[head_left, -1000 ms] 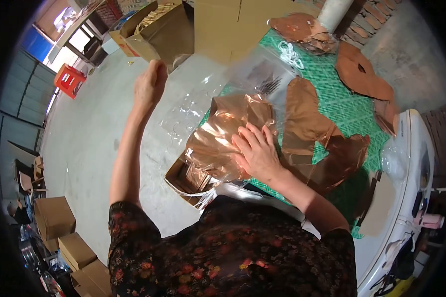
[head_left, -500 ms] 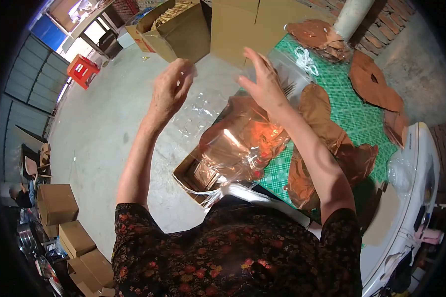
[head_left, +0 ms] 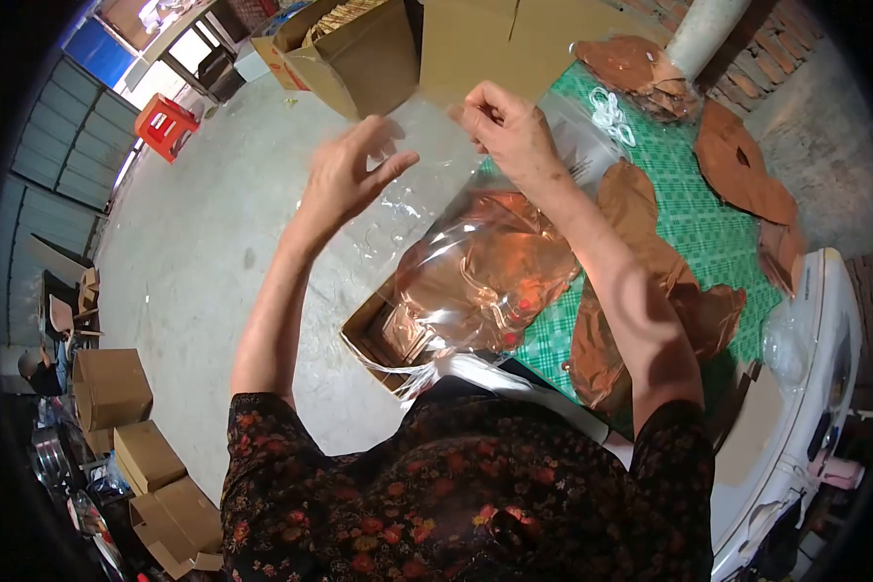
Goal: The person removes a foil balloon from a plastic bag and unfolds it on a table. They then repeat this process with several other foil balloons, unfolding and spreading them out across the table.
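Note:
My left hand [head_left: 347, 173] is raised beside a clear plastic bag [head_left: 412, 199], its thumb and fingers apart and slightly blurred, with nothing visible in it. Pinched at the top edge of the bag is my right hand [head_left: 506, 128]. Inside the clear plastic lies a shiny copper-coloured foil piece [head_left: 485, 267]. To its right, more copper foil [head_left: 684, 281] is spread on a green checked cloth [head_left: 669, 184]. White string [head_left: 611, 114] lies near the cloth's far end. A small open carton [head_left: 364, 335] sits at the lower left of the foil.
A large open cardboard box [head_left: 359, 58] stands at the back, with a red stool [head_left: 168, 126] to its left. Brown pieces [head_left: 742, 160] lie along the right edge near a white machine [head_left: 795, 417]. Cardboard boxes [head_left: 150, 456] are at lower left.
My right hand has left the foil, moved up and closed on the bag's edge. My left hand has shifted right and its fingers have opened. Clear plastic now covers the foil.

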